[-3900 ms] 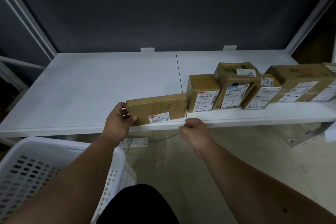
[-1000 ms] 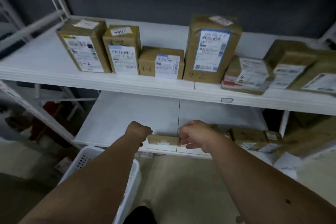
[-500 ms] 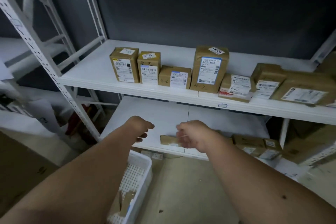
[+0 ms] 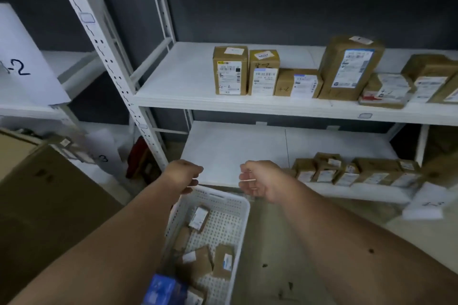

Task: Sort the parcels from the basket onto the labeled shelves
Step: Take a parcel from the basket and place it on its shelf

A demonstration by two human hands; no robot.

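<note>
Both hands hang empty above the floor. The left hand (image 4: 184,176) has its fingers loosely curled over the far rim of the white perforated plastic basket (image 4: 238,235); the right hand (image 4: 257,179), also loosely curled and grasping nothing, floats just right of that rim, in front of the lower white shelf (image 4: 235,153).

In the basket lie several small brown cardboard parcels with white printed labels (image 4: 198,218), plus a blue packet (image 4: 164,288) at the near end, blurred. They look light and stiff, with tape-smooth faces that may slip a little; a pinch across the short sides, thumb on one edge and fingers on the other, should lift one cleanly, label upward so its shelf mark can be read. None looks fragile, though that is only a guess.

On the lower shelf a row of brown boxes (image 4: 352,171) stands at the right. The upper white shelf (image 4: 178,82) carries taller brown cartons (image 4: 230,70), several hand-marked 4-2.

Half a second ago the hands were lower on the rack, the right one beside a flat brown parcel on the lower shelf's front edge. Now they have drawn back from it, that parcel is hidden behind the right hand, and the view has swung left and down, showing more of the basket.
</note>
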